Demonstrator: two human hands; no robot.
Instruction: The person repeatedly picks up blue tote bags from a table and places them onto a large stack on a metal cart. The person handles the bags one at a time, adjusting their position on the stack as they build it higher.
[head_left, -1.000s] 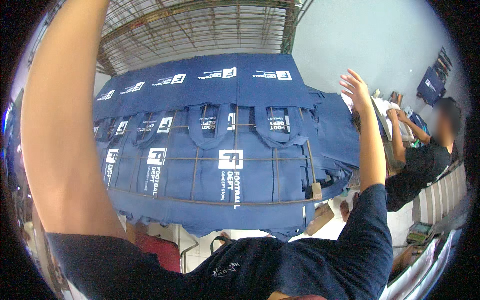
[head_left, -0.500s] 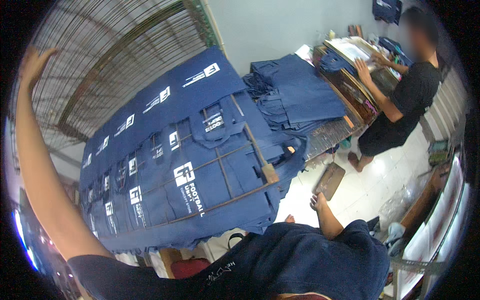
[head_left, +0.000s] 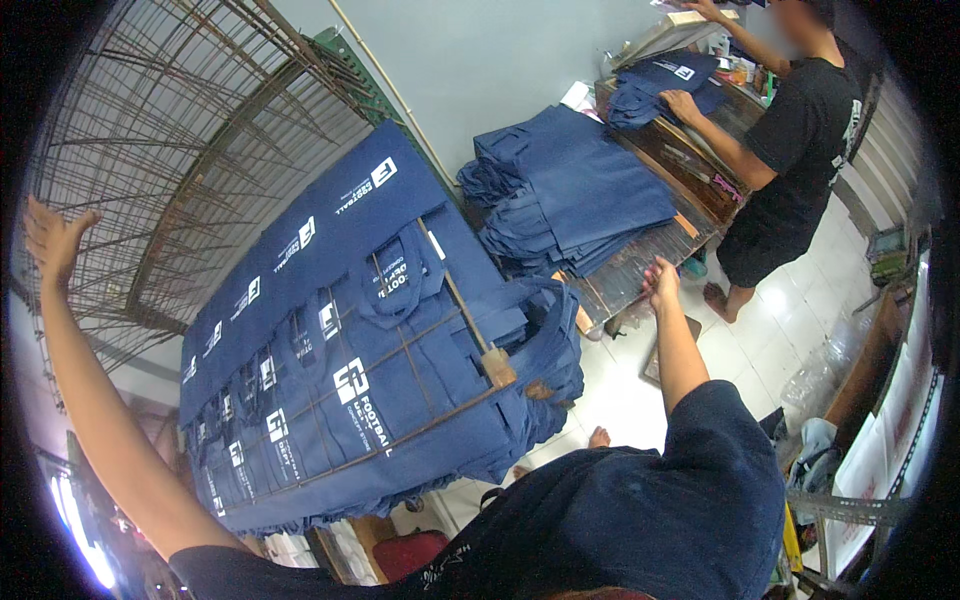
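My left hand point(head_left: 58, 242) is raised at the far left beside a rusty wire drying rack point(head_left: 190, 190), thumb and fingers apart; whether it touches the wires I cannot tell. My right hand point(head_left: 660, 283) reaches forward near the front edge of a dark table point(head_left: 615, 287), its fingers loosely spread with nothing seen in them. Navy fabric bags with white prints point(head_left: 285, 400) lie in layers on the rack's lower tiers, their handles hanging over the right end. On the dark table rests a pile of plain navy bags point(head_left: 570, 190).
At the back right a co-worker point(head_left: 800, 130) holds up a printing frame point(head_left: 675, 35) with one hand, the other on a printed navy bag point(head_left: 660, 85). A brown block point(head_left: 672, 352) lies on the white tiled floor point(head_left: 620, 385). Plastic wrap point(head_left: 825, 375) lies at right.
My right hand has moved up and forward to the dark table's edge. The co-worker's frame has gone from lowered to lifted, showing a printed bag. My left hand stays raised by the rack.
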